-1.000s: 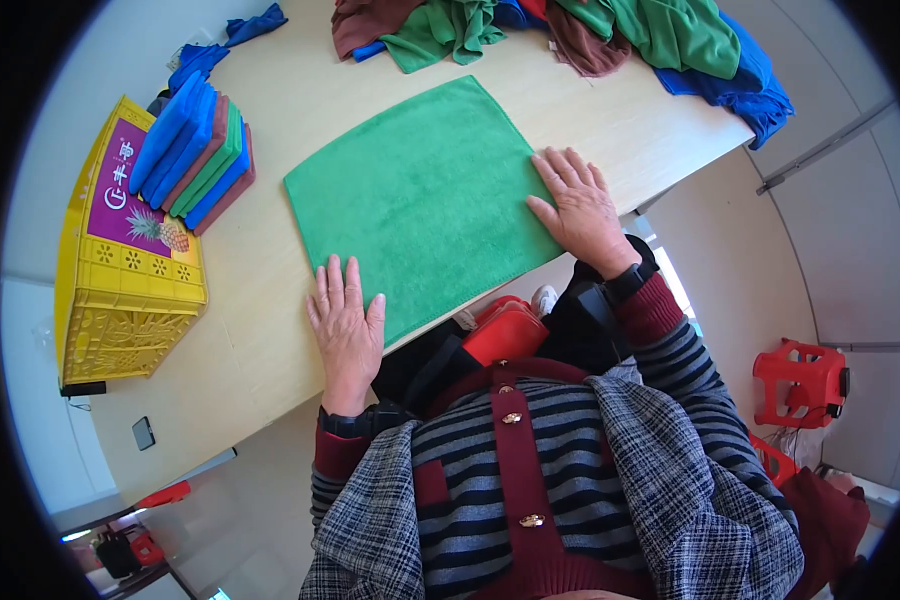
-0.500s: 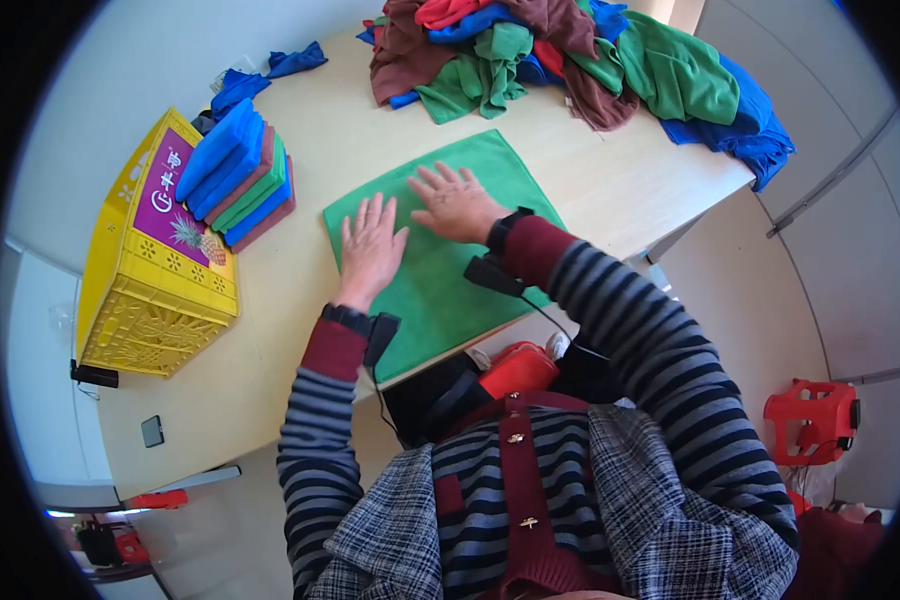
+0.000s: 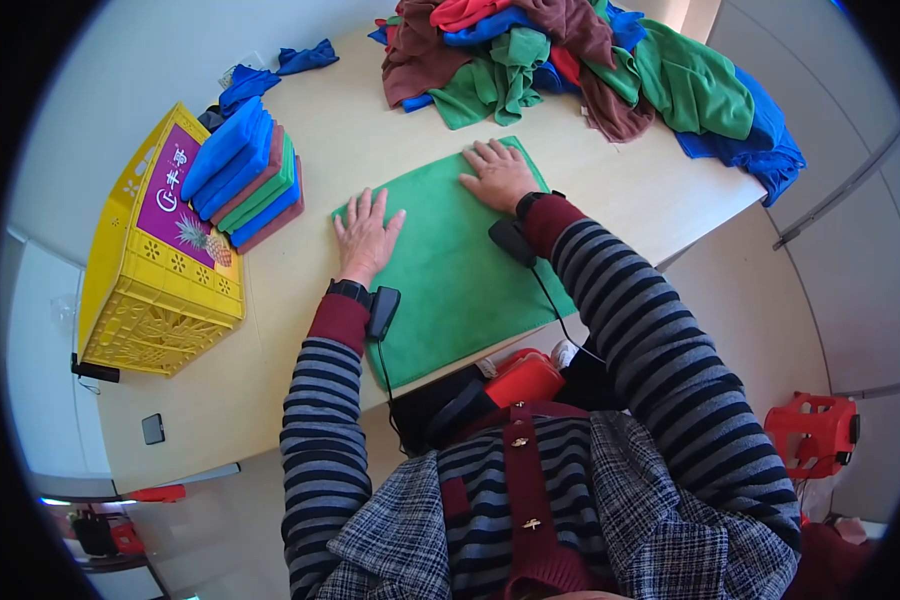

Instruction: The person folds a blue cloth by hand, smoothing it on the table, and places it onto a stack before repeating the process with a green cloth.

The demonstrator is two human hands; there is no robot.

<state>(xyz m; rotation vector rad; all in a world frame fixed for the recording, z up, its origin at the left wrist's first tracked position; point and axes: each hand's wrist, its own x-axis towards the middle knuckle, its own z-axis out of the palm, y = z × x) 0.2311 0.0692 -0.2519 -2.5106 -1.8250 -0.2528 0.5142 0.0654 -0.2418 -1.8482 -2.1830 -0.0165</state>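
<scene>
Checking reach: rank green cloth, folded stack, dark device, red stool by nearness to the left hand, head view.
1. Green cloth, under left hand.
2. Folded stack, to its left.
3. Dark device, near-left tabletop.
4. Red stool, floor, right.

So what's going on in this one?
A person has a green cloth spread flat on the table. The left hand and the right hand both lie open, palm down, near the cloth's far corners. A heap of loose cloths in several colours sits at the table's far end. To the left, a stack of folded cloths rests on a yellow crate.
</scene>
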